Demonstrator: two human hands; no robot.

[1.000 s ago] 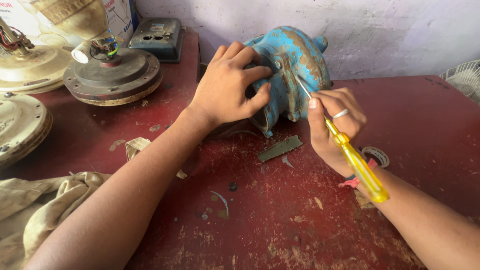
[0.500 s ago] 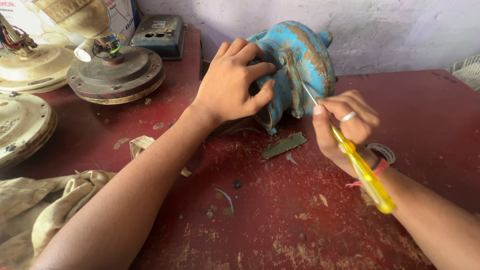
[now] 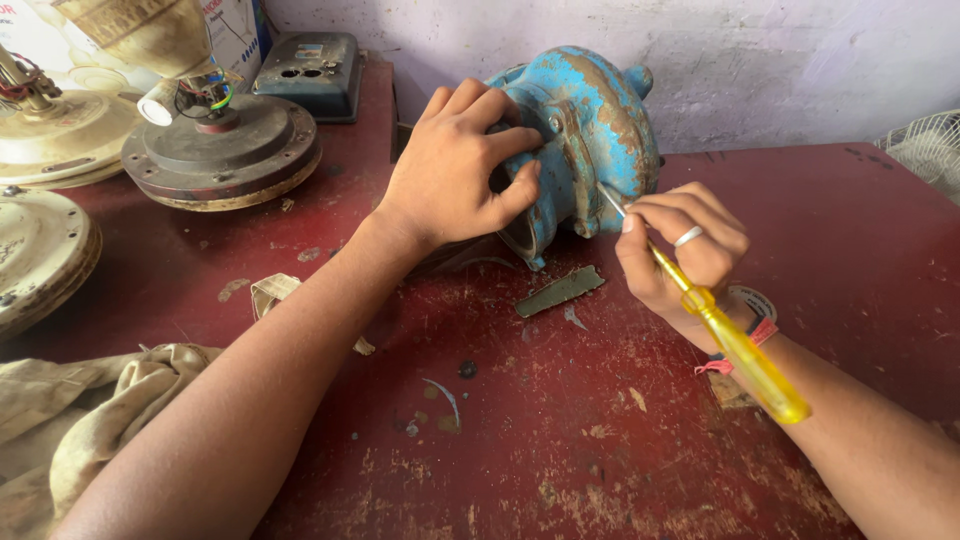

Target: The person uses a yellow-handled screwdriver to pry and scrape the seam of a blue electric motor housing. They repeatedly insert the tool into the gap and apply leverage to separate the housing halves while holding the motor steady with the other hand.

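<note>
Since 1 second ago, the right hand has slid its yellow-handled screwdriver tip further along the seam of the rusty blue pump housing on the red table. It pinches the shaft; the left hand clasps the housing. Prying the seam seemingly continues, needing steady pressure.

Rusty, chipped blue-painted metal pump housing, glossy translucent yellow plastic screwdriver handle, scuffed matt red table.

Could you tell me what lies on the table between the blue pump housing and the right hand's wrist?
In the head view, a flat grey-green strip lies on the red table there.
</note>
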